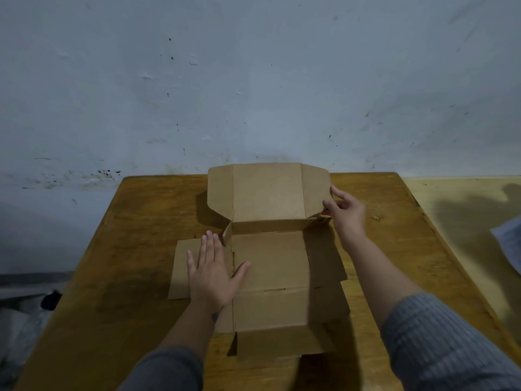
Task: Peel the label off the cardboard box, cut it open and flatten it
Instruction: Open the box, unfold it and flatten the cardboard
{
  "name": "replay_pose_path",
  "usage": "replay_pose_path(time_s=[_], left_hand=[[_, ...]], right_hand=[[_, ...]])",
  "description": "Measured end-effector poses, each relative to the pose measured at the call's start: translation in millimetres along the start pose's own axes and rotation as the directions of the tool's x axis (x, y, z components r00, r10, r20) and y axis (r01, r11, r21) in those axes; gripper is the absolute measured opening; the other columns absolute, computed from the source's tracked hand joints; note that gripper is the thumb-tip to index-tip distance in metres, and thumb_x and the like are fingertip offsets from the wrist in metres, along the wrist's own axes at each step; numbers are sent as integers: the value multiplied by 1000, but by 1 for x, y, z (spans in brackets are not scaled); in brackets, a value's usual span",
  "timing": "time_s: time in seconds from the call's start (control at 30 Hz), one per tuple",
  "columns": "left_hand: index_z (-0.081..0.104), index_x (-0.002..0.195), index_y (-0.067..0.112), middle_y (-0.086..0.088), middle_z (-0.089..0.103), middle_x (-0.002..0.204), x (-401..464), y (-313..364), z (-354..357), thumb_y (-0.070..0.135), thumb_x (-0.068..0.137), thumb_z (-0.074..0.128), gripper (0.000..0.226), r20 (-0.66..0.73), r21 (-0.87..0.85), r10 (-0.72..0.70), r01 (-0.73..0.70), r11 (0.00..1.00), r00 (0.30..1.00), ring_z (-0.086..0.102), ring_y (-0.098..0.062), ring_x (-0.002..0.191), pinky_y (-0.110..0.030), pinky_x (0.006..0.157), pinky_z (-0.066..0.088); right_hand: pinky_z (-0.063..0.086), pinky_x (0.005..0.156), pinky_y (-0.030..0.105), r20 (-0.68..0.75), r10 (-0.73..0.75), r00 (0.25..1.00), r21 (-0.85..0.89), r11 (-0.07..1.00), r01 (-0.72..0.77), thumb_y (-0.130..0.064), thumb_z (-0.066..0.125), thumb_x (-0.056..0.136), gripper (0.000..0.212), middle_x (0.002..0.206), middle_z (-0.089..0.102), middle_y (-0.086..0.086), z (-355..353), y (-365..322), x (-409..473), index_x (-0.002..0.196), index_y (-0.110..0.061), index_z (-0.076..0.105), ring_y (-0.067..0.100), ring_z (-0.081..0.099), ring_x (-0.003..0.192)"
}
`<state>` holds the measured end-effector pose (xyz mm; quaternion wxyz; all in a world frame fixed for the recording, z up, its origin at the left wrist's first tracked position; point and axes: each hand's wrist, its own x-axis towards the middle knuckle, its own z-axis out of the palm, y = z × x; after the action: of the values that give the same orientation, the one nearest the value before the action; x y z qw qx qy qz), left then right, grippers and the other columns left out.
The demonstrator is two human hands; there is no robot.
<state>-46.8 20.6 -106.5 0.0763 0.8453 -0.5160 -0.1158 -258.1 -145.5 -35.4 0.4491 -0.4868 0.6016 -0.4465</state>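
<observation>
**Box opened out on the table, far lid panel still upright**

Grey ribbed sleeves [439,342] at the bottom edge, both forearms reaching forward over a worn wooden table [135,249].

Cardboard box [270,266]: unfolded, plain brown, lying at the table's middle. Near panels and side flaps spread flat on the wood. Nearest flap reaches toward the table's front edge. Far end not flat: a short wall stands at the fold, and above it the big lid panel [267,190] rises upright, leaning toward the wall [253,80], its two angled side wings out to left and right. No label visible on the faces that show.

Left hand [214,275]: palm down, fingers straight and spread, pressing the box's left side flap against the table. Thumb reaches out onto the centre panel.

Right hand [345,213]: at the right wing of the upright lid panel. Thumb and fingertips touch the wing's outer edge, fingers loosely bent around it; looks like a light pinch, though the contact is partly hidden by the hand itself.

Surroundings: pale blue-grey painted wall behind, scuffed and speckled. Pale crumpled sheet [510,244] at the right edge of the view, off the table. Dark, blurred clutter low at left, cannot tell what.
</observation>
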Motion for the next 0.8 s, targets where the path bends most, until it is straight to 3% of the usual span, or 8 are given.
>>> replay_pose_path(time_s=[0.1, 0.27, 0.4, 0.57, 0.67, 0.8], left_hand=[[-4, 151, 15, 0, -5, 160, 7, -2, -9, 60, 95, 23, 77, -4, -140, -41, 40, 989, 999, -6, -12, 146, -38, 117, -7], [22, 149, 16, 0, 23, 157, 24, -14, -24, 41, 101, 31, 55, -27, -212, -61, 54, 976, 998, 21, -14, 144, -37, 116, 21], [34, 146, 17, 0, 32, 154, 29, -16, -30, 35, 101, 37, 48, -17, -210, -39, 34, 977, 999, 30, -14, 141, -35, 113, 26], [58, 129, 19, -2, 61, 130, 26, -14, -42, 36, 100, 43, 37, -201, -145, -6, -24, 989, 980, 59, -18, 115, -32, 90, 46], [64, 120, 24, 2, 70, 107, 32, -15, -43, 37, 98, 43, 33, -243, -120, -36, 7, 993, 969, 64, -15, 90, -26, 69, 45], [64, 120, 22, -1, 70, 107, 37, -15, -44, 34, 96, 49, 30, -266, -187, -108, 59, 981, 958, 64, -18, 93, -32, 77, 48]], right_hand=[[55, 80, 32, -4, 14, 1000, -22, 1000, -14, -7, 62, 87, 42, 99, 69, 10, -6, 6, -8, 128, -15, 55, 17, 66, 77], [54, 72, 26, -32, 50, 998, -12, 999, -50, -7, 62, 87, 43, 104, 68, 10, -10, 12, -15, 129, -13, 54, 16, 66, 75], [53, 68, 22, -42, 49, 998, -13, 999, -50, -7, 61, 88, 42, 101, 67, 5, -9, 9, -15, 129, -15, 55, 11, 65, 72], [56, 80, 31, -26, 67, 997, 26, 997, -66, -5, 61, 87, 42, 106, 65, 5, -8, 9, -14, 128, -14, 56, 12, 66, 73], [56, 81, 32, -8, 82, 997, 46, 996, -81, -5, 61, 87, 43, 106, 65, 4, -8, 10, -14, 128, -14, 56, 14, 66, 75], [55, 81, 30, 27, 61, 998, 75, 995, -63, -3, 60, 87, 44, 86, 64, -6, -5, 7, -19, 130, -13, 54, 14, 64, 74]])
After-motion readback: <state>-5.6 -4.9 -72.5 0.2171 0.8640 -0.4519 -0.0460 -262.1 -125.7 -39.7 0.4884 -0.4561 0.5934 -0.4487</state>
